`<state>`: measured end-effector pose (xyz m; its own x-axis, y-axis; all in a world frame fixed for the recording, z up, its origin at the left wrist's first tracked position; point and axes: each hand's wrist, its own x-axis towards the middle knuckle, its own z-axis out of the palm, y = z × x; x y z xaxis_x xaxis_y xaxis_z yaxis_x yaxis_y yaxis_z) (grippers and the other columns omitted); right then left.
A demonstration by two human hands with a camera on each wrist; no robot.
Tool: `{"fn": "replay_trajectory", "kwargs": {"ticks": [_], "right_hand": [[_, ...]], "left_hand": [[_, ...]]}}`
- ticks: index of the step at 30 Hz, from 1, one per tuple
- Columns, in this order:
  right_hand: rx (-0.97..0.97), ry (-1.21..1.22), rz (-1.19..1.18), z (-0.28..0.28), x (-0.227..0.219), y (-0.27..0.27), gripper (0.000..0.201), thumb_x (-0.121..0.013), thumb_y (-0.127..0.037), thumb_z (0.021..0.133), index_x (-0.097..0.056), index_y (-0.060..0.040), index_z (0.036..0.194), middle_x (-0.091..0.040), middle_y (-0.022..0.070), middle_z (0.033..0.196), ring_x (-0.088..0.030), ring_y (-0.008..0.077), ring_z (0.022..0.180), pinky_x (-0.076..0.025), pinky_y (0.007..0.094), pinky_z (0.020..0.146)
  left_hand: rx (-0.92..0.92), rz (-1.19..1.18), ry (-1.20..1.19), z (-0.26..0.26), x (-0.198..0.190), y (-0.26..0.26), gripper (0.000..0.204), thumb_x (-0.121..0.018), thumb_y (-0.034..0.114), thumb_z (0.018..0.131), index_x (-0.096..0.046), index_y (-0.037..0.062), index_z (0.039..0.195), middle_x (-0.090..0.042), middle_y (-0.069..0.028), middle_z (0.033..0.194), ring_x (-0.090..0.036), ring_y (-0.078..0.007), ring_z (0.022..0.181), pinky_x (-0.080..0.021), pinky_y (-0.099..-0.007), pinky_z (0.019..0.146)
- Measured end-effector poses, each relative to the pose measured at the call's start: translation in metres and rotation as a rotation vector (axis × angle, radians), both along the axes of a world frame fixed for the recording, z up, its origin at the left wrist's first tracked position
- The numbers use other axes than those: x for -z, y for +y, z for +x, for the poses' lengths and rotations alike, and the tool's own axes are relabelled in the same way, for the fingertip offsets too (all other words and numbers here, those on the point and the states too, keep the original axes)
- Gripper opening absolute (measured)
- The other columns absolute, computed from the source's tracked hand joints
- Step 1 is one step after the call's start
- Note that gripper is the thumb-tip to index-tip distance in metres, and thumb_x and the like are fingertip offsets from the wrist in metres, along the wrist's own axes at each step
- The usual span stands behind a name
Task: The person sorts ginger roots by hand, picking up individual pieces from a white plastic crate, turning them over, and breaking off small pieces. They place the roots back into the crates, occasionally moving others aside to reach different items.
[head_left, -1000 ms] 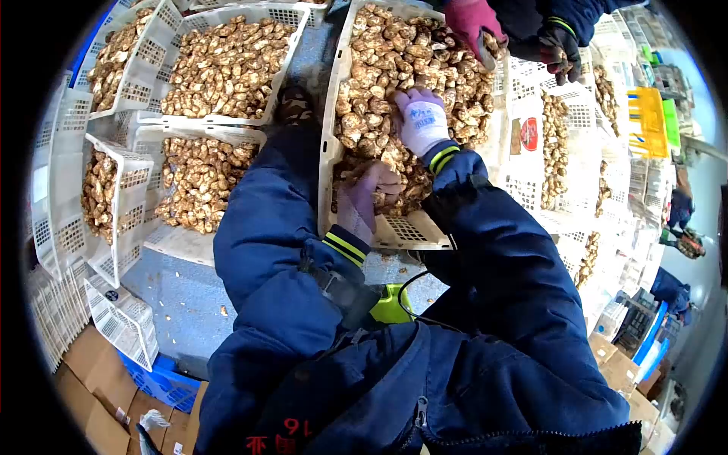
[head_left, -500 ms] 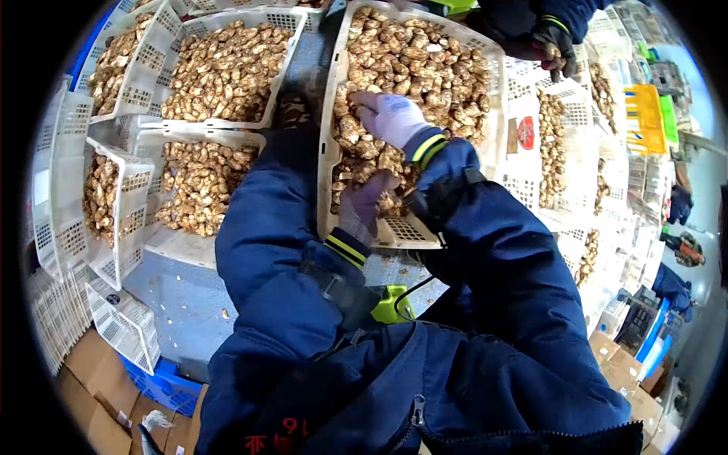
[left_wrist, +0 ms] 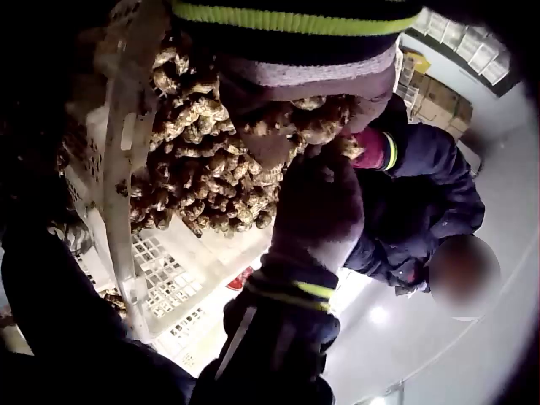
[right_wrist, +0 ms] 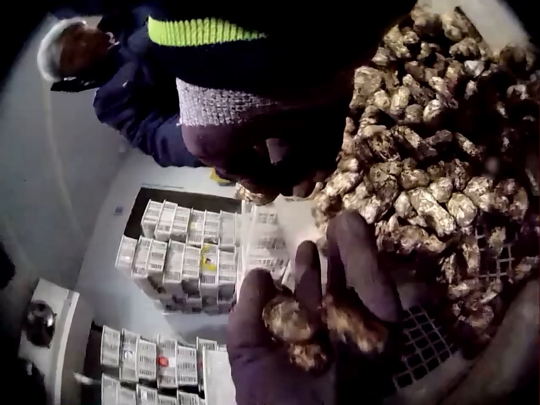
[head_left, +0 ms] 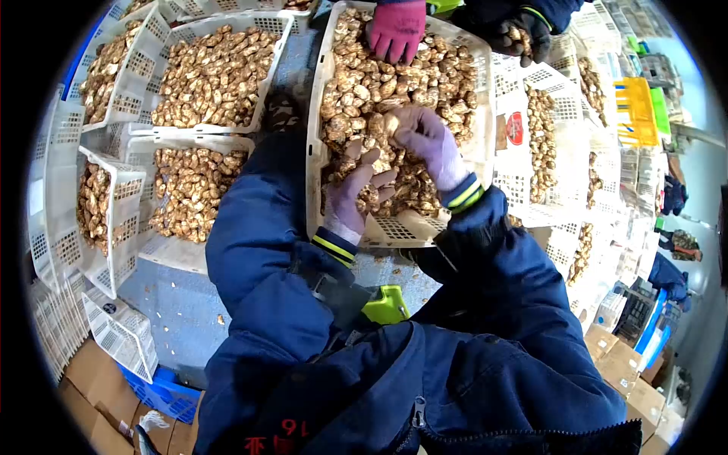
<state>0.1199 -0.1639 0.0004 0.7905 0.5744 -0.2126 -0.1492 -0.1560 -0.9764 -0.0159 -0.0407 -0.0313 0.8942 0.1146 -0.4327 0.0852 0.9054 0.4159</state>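
Observation:
In the head view a white plastic crate (head_left: pixel 485 129) holds a heap of brown-and-white lumpy pieces (head_left: pixel 356 98). My left hand (head_left: pixel 349 201), in a lilac glove, is turned palm up over its near left corner. Several pieces lie among its bent fingers; the right wrist view shows one round piece (right_wrist: pixel 288 321) there from close up. Just to the right, my gloved right hand (head_left: pixel 434 148) pinches a single piece (head_left: pixel 390 125) between thumb and fingers. Over the far part of the heap reaches another person's magenta glove (head_left: pixel 398 30).
That person's black-gloved hand (head_left: pixel 523 36) holds a piece beyond the right rim. More filled crates stand left (head_left: pixel 205 130) and right (head_left: pixel 523 171). A lime-green object (head_left: pixel 387 305) sits below my arms on the blue floor (head_left: pixel 178 303). Cardboard boxes (head_left: pixel 98 379) lie lower left.
My right hand went left across the heap, then back right, and now holds a piece. My left hand has turned palm up with fingers spread. The magenta glove left the crate and came back.

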Motion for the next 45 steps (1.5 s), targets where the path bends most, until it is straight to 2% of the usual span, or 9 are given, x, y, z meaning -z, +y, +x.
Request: {"fn": "replay_trajectory", "kwargs": {"ticks": [3, 4, 7, 12, 16, 25, 31, 33, 45], "right_hand": [[-0.155, 0.059, -0.166, -0.038, -0.051, 0.001, 0.024, -0.063, -0.016, 0.085, -0.062, -0.0011, 0.104, -0.062, 0.0110, 0.094, -0.061, 0.0189, 0.090, -0.050, 0.0318, 0.079], [-0.288, -0.808, -0.279, -0.028, -0.050, -0.004, 0.021, -0.064, -0.019, 0.084, -0.065, -0.0024, 0.097, -0.063, 0.0129, 0.087, -0.063, 0.0245, 0.084, -0.051, 0.0364, 0.075], [0.164, -0.553, -0.432, 0.018, -0.033, -0.006, 0.017, -0.061, -0.019, 0.083, -0.068, -0.0075, 0.093, -0.066, 0.0148, 0.082, -0.064, 0.0331, 0.088, -0.050, 0.0422, 0.079], [-0.230, -1.105, -0.963, 0.084, 0.050, 0.011, 0.051, -0.061, -0.014, 0.078, -0.052, -0.0168, 0.129, -0.054, 0.0129, 0.129, -0.053, 0.0359, 0.114, -0.045, 0.0440, 0.094], [-0.244, -0.996, -1.315, 0.079, 0.045, 0.036, 0.054, -0.067, -0.019, 0.075, -0.052, -0.0189, 0.128, -0.058, 0.0112, 0.118, -0.054, 0.0322, 0.109, -0.046, 0.0432, 0.088], [-0.220, -0.966, -1.226, 0.073, 0.044, -0.011, 0.036, -0.069, -0.025, 0.074, -0.057, -0.0068, 0.104, -0.059, 0.0159, 0.106, -0.056, 0.0334, 0.104, -0.043, 0.0434, 0.090], [0.039, -0.344, -0.341, 0.022, -0.010, -0.013, 0.025, -0.069, -0.017, 0.078, -0.059, -0.0021, 0.095, -0.065, 0.0138, 0.090, -0.064, 0.0276, 0.080, -0.051, 0.0373, 0.071], [-0.248, -0.548, -0.334, 0.004, -0.029, -0.013, 0.027, -0.068, -0.018, 0.080, -0.060, -0.0018, 0.099, -0.064, 0.0117, 0.090, -0.063, 0.0216, 0.083, -0.051, 0.0341, 0.074], [-0.312, -1.008, -1.293, 0.054, 0.065, 0.044, 0.031, -0.060, -0.037, 0.082, -0.062, -0.0106, 0.098, -0.062, 0.0130, 0.099, -0.057, 0.0307, 0.099, -0.047, 0.0431, 0.082]], "left_hand": [[0.095, -0.169, -0.113, 0.000, 0.011, 0.004, 0.055, -0.060, 0.017, 0.089, -0.038, 0.0148, 0.139, -0.048, -0.0140, 0.134, -0.058, -0.0322, 0.110, -0.054, -0.0479, 0.086], [0.118, -0.058, -0.150, -0.002, 0.001, 0.003, 0.054, -0.060, 0.017, 0.089, -0.040, 0.0142, 0.138, -0.049, -0.0142, 0.133, -0.058, -0.0317, 0.109, -0.053, -0.0483, 0.086], [0.129, -0.049, -0.122, -0.002, -0.020, 0.000, 0.042, -0.059, 0.018, 0.089, -0.050, 0.0083, 0.129, -0.057, -0.0125, 0.120, -0.060, -0.0298, 0.105, -0.054, -0.0449, 0.083], [0.230, -0.154, -0.069, -0.005, 0.022, 0.002, 0.032, -0.059, 0.021, 0.090, -0.057, 0.0045, 0.117, -0.063, -0.0086, 0.102, -0.063, -0.0256, 0.093, -0.054, -0.0359, 0.071], [0.243, 0.144, -0.011, -0.007, 0.021, 0.002, 0.026, -0.058, 0.022, 0.091, -0.058, 0.0052, 0.111, -0.063, -0.0074, 0.097, -0.063, -0.0235, 0.084, -0.053, -0.0312, 0.064], [0.158, -0.103, -0.023, -0.003, 0.017, 0.005, 0.038, -0.058, 0.022, 0.090, -0.052, 0.0064, 0.125, -0.061, -0.0078, 0.103, -0.062, -0.0246, 0.093, -0.054, -0.0356, 0.073], [0.067, 0.014, 0.001, 0.001, -0.018, 0.011, 0.056, -0.055, 0.032, 0.091, -0.040, 0.0067, 0.138, -0.056, -0.0127, 0.125, -0.056, -0.0312, 0.114, -0.050, -0.0485, 0.091], [0.060, -0.094, -0.066, 0.003, -0.009, 0.010, 0.059, -0.056, 0.033, 0.090, -0.038, 0.0076, 0.140, -0.054, -0.0131, 0.127, -0.056, -0.0321, 0.113, -0.049, -0.0516, 0.091], [0.136, -0.157, -0.151, 0.000, 0.016, 0.008, 0.038, -0.056, 0.022, 0.093, -0.051, 0.0031, 0.125, -0.057, -0.0143, 0.123, -0.058, -0.0300, 0.110, -0.051, -0.0490, 0.090]]}}
